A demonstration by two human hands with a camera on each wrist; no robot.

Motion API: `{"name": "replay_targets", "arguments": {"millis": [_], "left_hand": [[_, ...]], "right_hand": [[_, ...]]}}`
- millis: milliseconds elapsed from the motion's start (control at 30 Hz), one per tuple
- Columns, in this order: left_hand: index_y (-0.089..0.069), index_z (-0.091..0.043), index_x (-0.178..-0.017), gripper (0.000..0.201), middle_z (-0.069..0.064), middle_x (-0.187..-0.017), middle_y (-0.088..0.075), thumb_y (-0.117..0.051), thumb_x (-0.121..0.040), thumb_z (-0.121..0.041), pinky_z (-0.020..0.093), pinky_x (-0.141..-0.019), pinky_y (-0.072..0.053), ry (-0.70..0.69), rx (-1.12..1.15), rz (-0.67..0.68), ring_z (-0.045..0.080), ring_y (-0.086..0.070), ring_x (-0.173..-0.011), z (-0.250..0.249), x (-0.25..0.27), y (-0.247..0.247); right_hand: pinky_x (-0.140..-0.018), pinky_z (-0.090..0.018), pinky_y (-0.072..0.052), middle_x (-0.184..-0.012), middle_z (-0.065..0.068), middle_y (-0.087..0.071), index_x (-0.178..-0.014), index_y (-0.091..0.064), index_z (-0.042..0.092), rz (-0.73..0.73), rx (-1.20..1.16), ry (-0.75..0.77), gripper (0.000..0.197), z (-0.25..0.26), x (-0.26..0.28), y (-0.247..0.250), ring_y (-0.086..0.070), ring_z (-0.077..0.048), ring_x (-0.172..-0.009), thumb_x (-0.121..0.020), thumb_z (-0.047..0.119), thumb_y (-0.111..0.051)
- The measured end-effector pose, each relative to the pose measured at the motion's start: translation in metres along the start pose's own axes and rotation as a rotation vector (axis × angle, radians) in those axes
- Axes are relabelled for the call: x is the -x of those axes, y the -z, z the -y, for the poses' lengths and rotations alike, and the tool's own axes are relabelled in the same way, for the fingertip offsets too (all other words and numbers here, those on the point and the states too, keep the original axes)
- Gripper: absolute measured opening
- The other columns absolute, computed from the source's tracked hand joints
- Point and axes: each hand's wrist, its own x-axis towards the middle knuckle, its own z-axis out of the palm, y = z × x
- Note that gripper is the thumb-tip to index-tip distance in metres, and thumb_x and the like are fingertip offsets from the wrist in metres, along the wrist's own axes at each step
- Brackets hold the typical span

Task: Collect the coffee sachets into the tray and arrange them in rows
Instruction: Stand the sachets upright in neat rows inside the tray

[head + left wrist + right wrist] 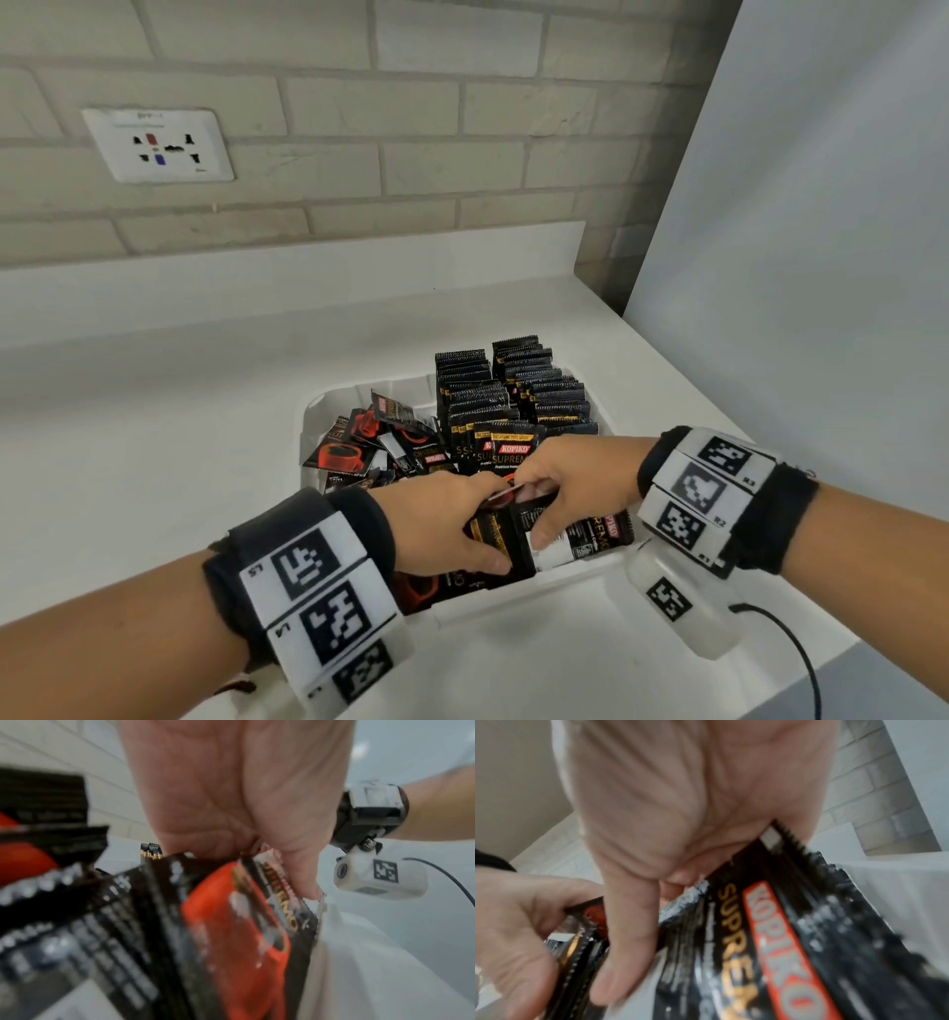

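Observation:
A white tray [317, 411] sits on the counter. Two neat rows of black coffee sachets [513, 395] stand upright at its back right. Several loose sachets [380, 447] lie jumbled at its left. Over the tray's near edge, both hands hold one small bundle of sachets [513, 552]. My left hand [485, 524] grips the bundle's left side, thumb underneath. My right hand [544, 509] pinches its right side. In the left wrist view the held sachets [231, 923] hang below my curled fingers. The right wrist view shows a Kopiko sachet [782, 943] under my thumb [623, 953].
The white counter [154, 411] runs left and back to a brick wall with a socket plate [159, 146]. A tall white panel [796, 205] closes off the right side. A black cable [791, 647] trails near the counter's front right edge.

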Motion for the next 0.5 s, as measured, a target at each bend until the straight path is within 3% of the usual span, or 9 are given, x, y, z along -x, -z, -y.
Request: {"name": "replay_targets", "arguments": {"millis": [100, 200, 367, 500], "left_hand": [[-0.043, -0.026, -0.125, 0.049, -0.003, -0.108, -0.065, -0.065, -0.083, -0.039, 0.022, -0.077, -0.049, 0.013, 0.124, -0.038, 0.006, -0.058, -0.084, 0.001, 0.003, 0.001], [-0.051, -0.021, -0.118, 0.042, -0.002, -0.105, -0.066, -0.068, -0.082, -0.034, 0.023, -0.076, -0.05, 0.011, 0.201, -0.071, 0.007, -0.059, -0.083, 0.001, 0.004, 0.0], [-0.059, -0.017, -0.097, 0.026, -0.004, -0.08, -0.065, -0.074, -0.077, -0.025, 0.012, -0.059, -0.045, -0.034, 0.303, -0.112, -0.001, -0.055, -0.061, 0.001, 0.0, -0.002], [-0.056, -0.023, -0.078, 0.019, -0.012, -0.066, -0.055, -0.075, -0.076, -0.023, 0.009, -0.055, -0.041, -0.07, 0.364, -0.139, -0.004, -0.049, -0.052, -0.001, -0.002, -0.003]], "right_hand": [[-0.071, -0.023, -0.047, -0.083, 0.003, -0.069, -0.085, -0.061, 0.021, -0.08, -0.126, 0.017, 0.017, -0.004, 0.005, -0.005, -0.058, -0.005, -0.067, -0.075, 0.02, -0.075], [-0.06, -0.013, -0.039, -0.067, 0.015, -0.059, -0.072, -0.052, 0.028, -0.199, -0.234, 0.027, 0.028, -0.005, 0.01, -0.012, -0.052, 0.005, -0.056, -0.07, 0.02, -0.079], [-0.067, -0.023, -0.043, -0.081, 0.017, -0.053, -0.071, -0.047, 0.03, -0.412, -0.288, 0.057, 0.037, -0.002, 0.015, -0.018, -0.051, -0.002, -0.073, -0.064, 0.022, -0.083], [-0.068, -0.025, -0.039, -0.082, 0.009, -0.051, -0.074, -0.04, 0.029, -0.507, -0.358, 0.075, 0.045, 0.0, 0.016, -0.022, -0.046, -0.007, -0.073, -0.063, 0.023, -0.083]]}}
